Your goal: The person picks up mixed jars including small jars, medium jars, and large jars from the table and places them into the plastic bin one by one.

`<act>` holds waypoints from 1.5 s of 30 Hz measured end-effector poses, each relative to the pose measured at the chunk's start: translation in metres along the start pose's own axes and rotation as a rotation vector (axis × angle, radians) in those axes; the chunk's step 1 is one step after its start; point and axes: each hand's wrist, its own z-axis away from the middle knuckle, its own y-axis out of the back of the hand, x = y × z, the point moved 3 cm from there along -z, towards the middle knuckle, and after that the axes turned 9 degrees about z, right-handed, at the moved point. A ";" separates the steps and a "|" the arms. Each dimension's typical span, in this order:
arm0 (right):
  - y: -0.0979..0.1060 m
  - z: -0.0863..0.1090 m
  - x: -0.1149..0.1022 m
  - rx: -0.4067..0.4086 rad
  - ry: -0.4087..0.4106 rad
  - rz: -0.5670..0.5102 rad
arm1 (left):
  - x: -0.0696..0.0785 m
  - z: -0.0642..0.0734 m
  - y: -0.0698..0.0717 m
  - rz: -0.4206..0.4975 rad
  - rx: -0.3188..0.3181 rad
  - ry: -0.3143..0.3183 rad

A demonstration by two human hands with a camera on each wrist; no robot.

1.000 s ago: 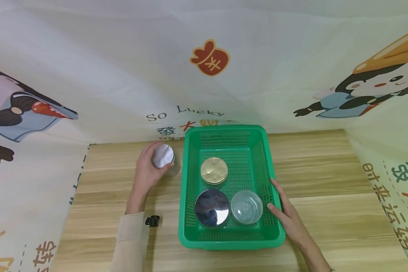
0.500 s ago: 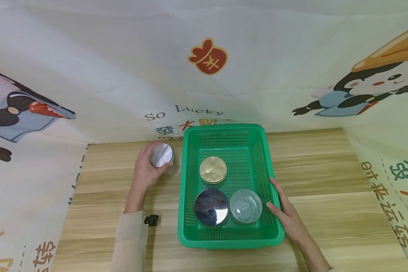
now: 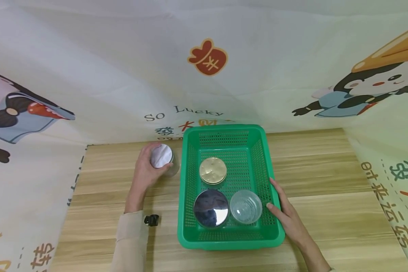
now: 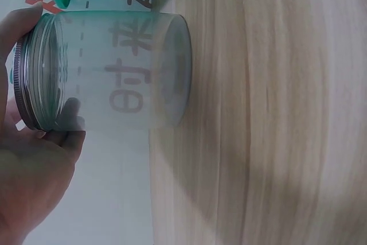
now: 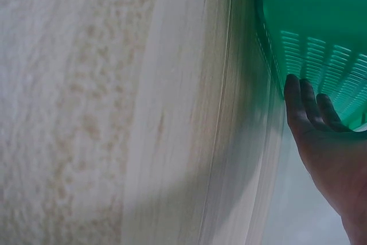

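My left hand (image 3: pixel 145 168) grips a clear jar (image 4: pixel 120 73) around its silver screw lid (image 3: pixel 161 155), thumb on one side and fingers on the other. The jar stands upright on the wooden table, left of a green plastic basket (image 3: pixel 231 244). With the thumb over the rim and the fingers along the outer wall, my right hand (image 3: pixel 290 219) holds the basket's right side. Inside the basket are a gold-lidded jar (image 3: pixel 213 170), a wider container with a shiny dark lid (image 3: pixel 211 208) and a clear round tub (image 3: pixel 246 206).
Wood-grain tabletop (image 3: pixel 312 166) extends to both sides of the basket. A white printed cloth (image 3: pixel 129 83) rises behind the table and along its sides, close behind the basket's far end. A small black device (image 3: pixel 152 220) sits at the left wrist.
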 end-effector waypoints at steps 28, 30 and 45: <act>0.000 0.001 0.002 0.000 -0.020 -0.006 | -0.007 0.005 -0.009 0.014 0.014 0.076; 0.000 0.001 0.002 0.000 -0.019 -0.005 | -0.005 0.004 -0.008 0.026 0.022 0.066; 0.000 0.000 0.001 -0.001 -0.013 -0.003 | 0.004 0.002 0.000 0.113 0.085 -0.029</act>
